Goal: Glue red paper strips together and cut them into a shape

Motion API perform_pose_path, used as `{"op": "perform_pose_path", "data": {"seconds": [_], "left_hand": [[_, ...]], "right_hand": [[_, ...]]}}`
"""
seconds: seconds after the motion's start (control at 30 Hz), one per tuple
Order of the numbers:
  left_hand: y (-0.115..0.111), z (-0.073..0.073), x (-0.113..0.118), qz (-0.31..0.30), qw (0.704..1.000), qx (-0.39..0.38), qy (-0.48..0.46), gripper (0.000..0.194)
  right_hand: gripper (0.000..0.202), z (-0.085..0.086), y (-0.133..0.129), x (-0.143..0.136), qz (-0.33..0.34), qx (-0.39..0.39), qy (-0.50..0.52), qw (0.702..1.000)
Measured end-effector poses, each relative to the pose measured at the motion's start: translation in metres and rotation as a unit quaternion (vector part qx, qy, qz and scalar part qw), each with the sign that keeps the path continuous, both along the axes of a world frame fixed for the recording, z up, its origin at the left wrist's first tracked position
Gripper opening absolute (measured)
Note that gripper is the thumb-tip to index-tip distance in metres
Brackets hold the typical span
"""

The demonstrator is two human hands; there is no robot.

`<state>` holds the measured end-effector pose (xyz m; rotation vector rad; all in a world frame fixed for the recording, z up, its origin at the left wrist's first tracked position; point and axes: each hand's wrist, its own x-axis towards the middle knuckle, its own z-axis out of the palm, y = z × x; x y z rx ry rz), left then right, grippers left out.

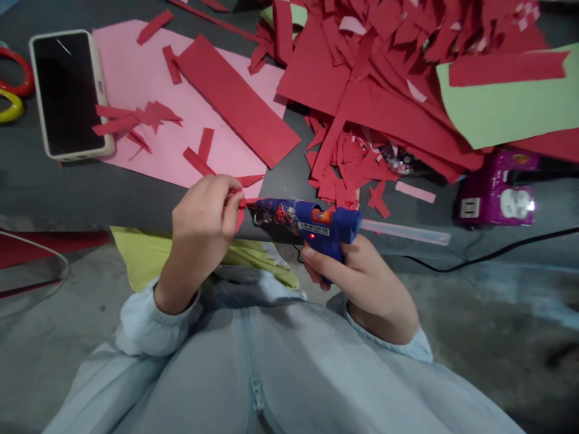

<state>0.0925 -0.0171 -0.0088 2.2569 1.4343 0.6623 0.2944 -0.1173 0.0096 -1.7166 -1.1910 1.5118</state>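
Observation:
My right hand (348, 265) grips a blue hot glue gun (323, 229) by its handle; a small red light glows on its side. A clear glue stick (407, 232) juts from the gun's rear. Its nozzle points left, at a small red paper piece (240, 220) pinched in my left hand (205, 211). The nozzle tip is close to my fingertips; whether it touches the paper I cannot tell. Just beyond my left hand, cut red strips (205, 144) and a wide red paper rectangle (237, 99) lie on a pink sheet (140, 60).
A phone (67, 96) and scissors with red and yellow handles (15, 75) lie at the left. Red paper scraps (348, 163) heap at the back right, beside a green sheet (520, 102). At the right are a purple device (495, 190) and a black cable (497, 250).

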Motion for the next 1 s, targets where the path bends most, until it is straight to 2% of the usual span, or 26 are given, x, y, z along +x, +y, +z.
{"op": "perform_pose_path", "data": {"seconds": [0.3,0.7,1.0], "left_hand": [[0.0000,0.0007,0.0002,0.004,1.000,-0.006,-0.007,0.011],[0.0004,-0.0018,0.0012,-0.011,0.999,0.033,0.008,0.011],[-0.0013,-0.0034,0.0019,-0.007,1.000,0.025,0.015,0.012]], "right_hand": [[0.038,0.0044,0.0004,0.0038,0.011,-0.028,-0.006,1.000],[0.038,0.0066,0.0020,0.0042,0.024,-0.020,-0.028,0.999],[0.040,0.0035,0.0019,0.0029,0.020,-0.020,-0.023,0.999]]}}
